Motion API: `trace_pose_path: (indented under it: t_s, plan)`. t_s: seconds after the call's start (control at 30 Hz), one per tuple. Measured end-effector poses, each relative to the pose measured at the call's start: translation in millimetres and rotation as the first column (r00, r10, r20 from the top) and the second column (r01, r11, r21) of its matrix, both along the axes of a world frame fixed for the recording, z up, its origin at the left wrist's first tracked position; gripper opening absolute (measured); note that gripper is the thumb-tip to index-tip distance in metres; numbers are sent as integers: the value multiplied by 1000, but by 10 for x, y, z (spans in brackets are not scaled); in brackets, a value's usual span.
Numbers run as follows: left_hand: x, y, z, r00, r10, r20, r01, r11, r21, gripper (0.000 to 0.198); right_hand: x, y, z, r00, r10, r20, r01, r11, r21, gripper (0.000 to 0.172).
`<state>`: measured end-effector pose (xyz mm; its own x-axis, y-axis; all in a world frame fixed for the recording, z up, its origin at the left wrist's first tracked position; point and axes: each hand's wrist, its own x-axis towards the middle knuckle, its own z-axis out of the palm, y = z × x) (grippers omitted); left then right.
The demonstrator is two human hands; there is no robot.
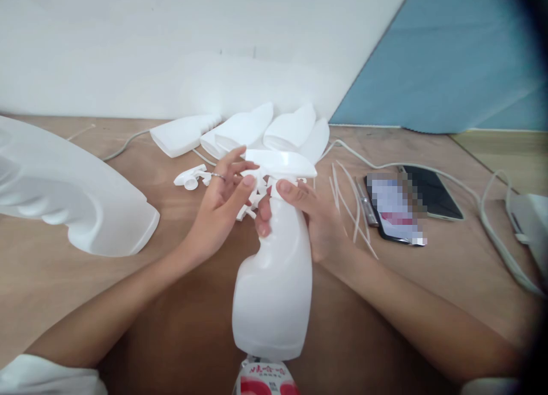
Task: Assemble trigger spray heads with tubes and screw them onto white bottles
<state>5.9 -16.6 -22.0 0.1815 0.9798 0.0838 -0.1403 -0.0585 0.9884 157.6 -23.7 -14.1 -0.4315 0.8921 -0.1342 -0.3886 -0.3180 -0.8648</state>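
Observation:
A white plastic spray bottle [274,286] stands upright at the middle of the wooden table, its white trigger spray head [280,164] sitting on the neck. My right hand [312,218] wraps around the bottle's neck from the right, thumb across the front. My left hand [225,198] is at the left side of the spray head, fingertips on the trigger part below it; a ring shows on one finger.
Several empty white bottles [244,129] lie at the back. A loose spray head [192,178] lies left of my hands, a large white bottle [72,195] at far left. White dip tubes [353,206], two phones [396,209] and cables [492,224] lie at right. A red-labelled container [265,378] sits at the bottom edge.

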Motion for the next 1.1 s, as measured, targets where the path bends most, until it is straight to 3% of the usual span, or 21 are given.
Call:
trace_pose_path:
  t_s: [0.17,0.37,0.57,0.77,0.87,0.93,1.0,1.1]
  plan:
    - [-117,-315,-261,999,-40,16,41,997,-67,33,2,-11,42,998,-24,54,23,999,23,37]
    - [-295,-749,-343,920,-371,-124,330,906,-266,41,44,59,18,990,142,-13,-142,990,-4,23]
    - [-349,-942,-354,905,-374,-203,284,885,-369,41,74,89,-21,982,187,-24,-187,982,1,25]
    - [-438,-1017,-254,856,-282,-434,185,950,-253,42,44,23,60,987,162,6,-161,974,159,23]
    - [-532,-1075,-228,810,-174,-560,98,982,-163,40,39,-44,95,978,202,47,-207,965,161,47]
    - [-654,-1136,-256,759,-8,-651,-47,997,-67,39,51,-86,76,982,166,90,-180,967,181,60]
    - [-823,-1204,-313,641,198,-742,-272,962,22,42,83,-117,19,983,111,146,-140,968,207,57]
    - [-1099,-1278,-410,378,452,-808,-583,794,172,46,168,-145,-100,975,49,216,-103,964,245,44]
